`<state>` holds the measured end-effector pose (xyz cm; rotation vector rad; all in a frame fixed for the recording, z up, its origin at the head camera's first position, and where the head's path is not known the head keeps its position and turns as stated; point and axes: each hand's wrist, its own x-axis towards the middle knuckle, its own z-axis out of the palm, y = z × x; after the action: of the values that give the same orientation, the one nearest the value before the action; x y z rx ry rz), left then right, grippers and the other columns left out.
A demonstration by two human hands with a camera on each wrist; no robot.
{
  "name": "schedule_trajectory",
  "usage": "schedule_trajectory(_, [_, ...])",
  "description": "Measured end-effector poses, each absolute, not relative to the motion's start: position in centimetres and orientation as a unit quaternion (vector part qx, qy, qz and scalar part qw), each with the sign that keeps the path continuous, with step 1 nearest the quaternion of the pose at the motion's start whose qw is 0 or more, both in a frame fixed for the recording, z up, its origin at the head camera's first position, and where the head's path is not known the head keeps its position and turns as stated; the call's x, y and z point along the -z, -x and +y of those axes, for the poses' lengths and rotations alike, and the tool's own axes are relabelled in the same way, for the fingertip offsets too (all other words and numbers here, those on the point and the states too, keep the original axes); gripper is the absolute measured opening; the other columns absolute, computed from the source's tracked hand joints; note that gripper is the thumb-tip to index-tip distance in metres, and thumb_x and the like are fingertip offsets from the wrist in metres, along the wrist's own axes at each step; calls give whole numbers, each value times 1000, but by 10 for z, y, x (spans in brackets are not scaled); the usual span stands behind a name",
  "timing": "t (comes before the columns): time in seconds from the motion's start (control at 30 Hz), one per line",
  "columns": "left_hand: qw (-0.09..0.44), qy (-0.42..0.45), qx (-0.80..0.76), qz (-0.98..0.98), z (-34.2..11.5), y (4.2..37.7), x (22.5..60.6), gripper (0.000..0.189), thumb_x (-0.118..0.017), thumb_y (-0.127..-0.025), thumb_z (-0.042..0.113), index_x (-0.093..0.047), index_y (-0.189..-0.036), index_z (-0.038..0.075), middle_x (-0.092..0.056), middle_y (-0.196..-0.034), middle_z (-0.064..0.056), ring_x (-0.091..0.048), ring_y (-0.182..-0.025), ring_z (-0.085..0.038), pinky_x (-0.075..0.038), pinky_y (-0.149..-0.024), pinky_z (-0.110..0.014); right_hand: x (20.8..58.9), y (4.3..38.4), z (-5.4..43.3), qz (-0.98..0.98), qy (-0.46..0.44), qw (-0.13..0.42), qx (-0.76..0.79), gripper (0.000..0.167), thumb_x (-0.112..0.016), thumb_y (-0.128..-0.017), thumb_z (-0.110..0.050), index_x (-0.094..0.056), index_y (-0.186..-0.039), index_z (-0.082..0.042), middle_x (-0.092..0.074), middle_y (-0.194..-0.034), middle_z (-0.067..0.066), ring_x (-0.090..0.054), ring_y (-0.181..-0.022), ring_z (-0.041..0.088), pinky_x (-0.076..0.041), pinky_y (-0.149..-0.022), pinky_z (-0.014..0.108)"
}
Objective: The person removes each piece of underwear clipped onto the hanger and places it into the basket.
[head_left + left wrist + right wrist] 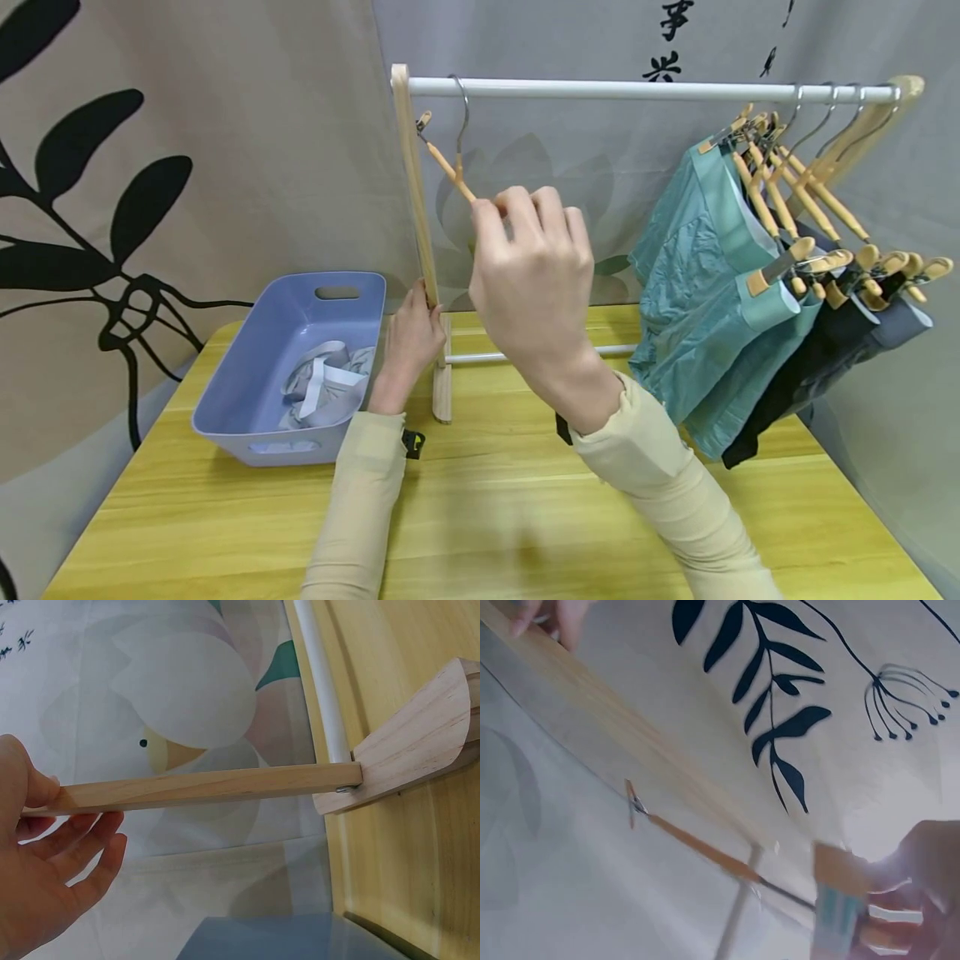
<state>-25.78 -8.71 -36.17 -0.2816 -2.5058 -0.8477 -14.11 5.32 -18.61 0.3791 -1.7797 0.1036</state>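
Hanger (448, 171) hooks over the rail (555, 88); our right hand (532, 271) grips its clip end, left hand (412, 333) pinches the post (416, 183), presumably for steadiness.

Table: A yellow-toned, wood-grained table (480, 500) with a rounded back left corner spans the foreground.
Backdrop: Hanging fabric (300, 167), beige on the left and grey across the center, rises behind the tabletop and continues at right.
Leaf print: Bold black leaves (150, 200) on curving stems climb the left side.
Lettering: Black Chinese characters (677, 21) run down the upper right.
Bird print: A pale bird (187, 690) with an orange-yellow beak appears in the left wrist view, near a green leaf (283, 667).
Light: A white glow (881, 832) brightens the fabric, lower right in the right wrist view.
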Motion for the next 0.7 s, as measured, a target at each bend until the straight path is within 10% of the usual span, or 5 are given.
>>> schedule_trajectory(0.7, [241, 102, 311, -914, -87, 258, 362, 44, -51, -96, 14, -40, -134, -5, -60, -104, -22, -64, -82, -42, -53, -68, -50, 151, 159, 146, -831, 5, 515, -210, 31, -47, -98, -18, -70, -104, 1, -67, -100, 22, -58, -94, 41, -46, -81, 50])
